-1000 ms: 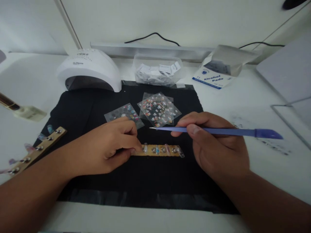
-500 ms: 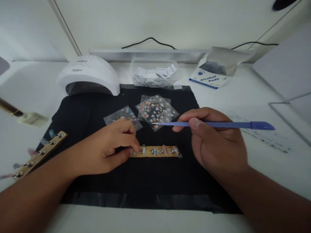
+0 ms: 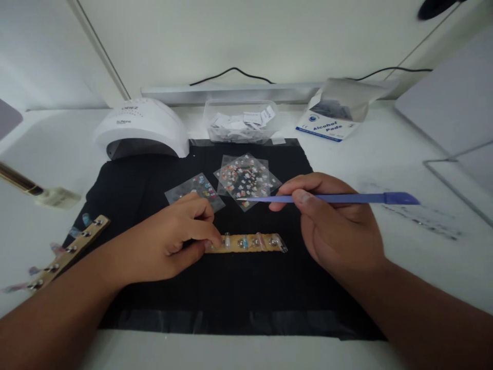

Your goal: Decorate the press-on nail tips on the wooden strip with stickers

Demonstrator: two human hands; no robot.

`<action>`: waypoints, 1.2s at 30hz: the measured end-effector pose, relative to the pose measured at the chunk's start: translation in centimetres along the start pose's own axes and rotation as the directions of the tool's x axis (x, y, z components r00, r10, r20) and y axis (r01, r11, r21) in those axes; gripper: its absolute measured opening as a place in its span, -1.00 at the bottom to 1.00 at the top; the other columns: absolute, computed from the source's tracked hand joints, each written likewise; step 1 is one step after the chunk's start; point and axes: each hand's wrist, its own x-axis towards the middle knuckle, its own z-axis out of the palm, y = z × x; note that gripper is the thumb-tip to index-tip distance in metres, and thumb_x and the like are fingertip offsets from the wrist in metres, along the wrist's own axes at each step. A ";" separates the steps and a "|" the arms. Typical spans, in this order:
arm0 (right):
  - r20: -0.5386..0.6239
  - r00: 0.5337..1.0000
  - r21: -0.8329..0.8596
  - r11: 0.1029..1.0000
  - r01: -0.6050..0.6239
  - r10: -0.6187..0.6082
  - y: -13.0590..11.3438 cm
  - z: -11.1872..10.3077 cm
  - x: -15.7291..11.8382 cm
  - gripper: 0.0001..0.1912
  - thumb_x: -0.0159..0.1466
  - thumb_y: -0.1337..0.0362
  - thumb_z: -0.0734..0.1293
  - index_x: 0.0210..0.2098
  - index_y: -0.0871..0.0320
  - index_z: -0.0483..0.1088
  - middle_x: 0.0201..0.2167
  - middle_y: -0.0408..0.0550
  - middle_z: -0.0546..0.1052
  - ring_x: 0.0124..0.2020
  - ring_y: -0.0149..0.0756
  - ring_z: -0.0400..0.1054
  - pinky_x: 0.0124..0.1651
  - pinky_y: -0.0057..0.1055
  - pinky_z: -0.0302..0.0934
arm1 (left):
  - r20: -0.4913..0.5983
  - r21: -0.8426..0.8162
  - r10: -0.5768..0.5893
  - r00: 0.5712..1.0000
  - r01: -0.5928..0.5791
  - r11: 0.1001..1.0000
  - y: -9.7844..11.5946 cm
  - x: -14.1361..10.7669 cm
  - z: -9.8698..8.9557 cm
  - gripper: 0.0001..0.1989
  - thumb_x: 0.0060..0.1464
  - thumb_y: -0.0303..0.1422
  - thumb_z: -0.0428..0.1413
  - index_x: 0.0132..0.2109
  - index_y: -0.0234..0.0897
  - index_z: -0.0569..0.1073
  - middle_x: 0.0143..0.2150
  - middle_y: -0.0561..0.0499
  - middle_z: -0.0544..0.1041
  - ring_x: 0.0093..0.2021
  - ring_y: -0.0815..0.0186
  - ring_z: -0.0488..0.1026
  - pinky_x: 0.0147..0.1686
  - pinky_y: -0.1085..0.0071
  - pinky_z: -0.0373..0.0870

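My right hand (image 3: 335, 226) holds slim blue-purple tweezers (image 3: 346, 198) level between thumb and fingers. Their fine metal tip points left, over the near edge of the clear sticker sheets (image 3: 248, 177) with small white and orange designs. My left hand (image 3: 181, 239) is closed at the left end of a wooden nail display strip (image 3: 250, 243), thumb and fingertips pressed together there and covering that end. Along the strip stand several false nails on metal studs, among them a blue one (image 3: 245, 241) and a pink one (image 3: 260, 239). Another sticker sheet (image 3: 204, 190) lies just beyond my left hand.
A black mat (image 3: 246, 293) covers the table's middle. At the back stand a white nail lamp (image 3: 142, 123), a clear tub (image 3: 241, 123) of small packets and an alcohol pads box (image 3: 331, 118). To the left are a second nail strip (image 3: 73, 249) and a polish bottle (image 3: 57, 198).
The view has shifted slightly. Relative to the sheets, the tweezers have moved a little left and down. The left hand stays on the strip.
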 end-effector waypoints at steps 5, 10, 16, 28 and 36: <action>0.013 1.000 -0.016 1.000 0.020 -0.020 0.2 -0.2 0.0 -0.88 0.21 0.34 0.42 -0.40 0.00 0.58 -0.52 -0.19 0.58 -0.44 -0.33 0.45 -0.25 -0.32 0.34 | 0.011 0.027 0.000 1.000 0.000 1.000 0.3 0.1 0.0 -0.66 0.18 -0.65 -0.03 -0.12 -0.25 0.57 -0.19 -0.02 0.36 -0.17 0.30 0.34 -0.18 0.35 0.28; 0.007 1.000 0.008 1.000 0.021 -0.021 0.4 -0.5 0.1 -0.85 0.24 0.36 0.38 -0.39 -0.03 0.57 -0.52 -0.19 0.58 -0.42 -0.29 0.46 -0.22 -0.28 0.34 | -0.132 -0.047 0.037 0.991 -0.044 0.998 -0.1 -0.2 -0.3 -0.64 0.21 -0.65 -0.04 -0.05 -0.21 0.53 -0.13 -0.01 0.35 -0.14 0.33 0.37 -0.17 0.39 0.34; -0.017 1.000 0.017 1.000 0.025 -0.025 0.7 -0.7 0.7 -0.86 0.25 0.34 0.36 -0.41 0.02 0.53 -0.52 -0.20 0.56 -0.39 -0.32 0.45 -0.17 -0.31 0.31 | -0.440 0.245 -0.193 0.877 0.324 0.914 -2.2 -0.1 -0.7 -0.81 0.23 -0.46 0.02 -0.11 -0.27 0.51 -0.12 -0.06 0.42 -0.04 0.19 0.37 0.01 0.22 0.35; -0.029 0.999 -0.006 0.999 0.037 -0.037 0.4 -0.4 1.0 -0.91 0.21 0.28 0.35 -0.43 0.10 0.46 -0.50 -0.18 0.54 -0.37 -0.31 0.46 -0.14 -0.27 0.33 | -0.398 0.505 -0.433 0.808 0.588 0.632 -2.1 1.4 0.5 -0.29 0.14 -0.07 0.18 0.37 -0.17 0.27 0.19 -0.21 0.43 0.12 -0.16 0.33 0.09 -0.09 0.32; -0.013 0.998 -0.020 0.998 0.059 -0.059 -0.2 -0.4 0.8 -0.92 0.20 0.27 0.34 -0.42 0.09 0.46 -0.52 -0.17 0.55 -0.37 -0.29 0.47 -0.14 -0.26 0.33 | -0.374 0.557 -0.416 0.829 0.559 0.614 -2.5 1.3 0.4 -0.22 0.17 -0.03 0.16 0.42 -0.22 0.18 0.14 -0.22 0.45 0.05 -0.04 0.37 0.11 0.05 0.34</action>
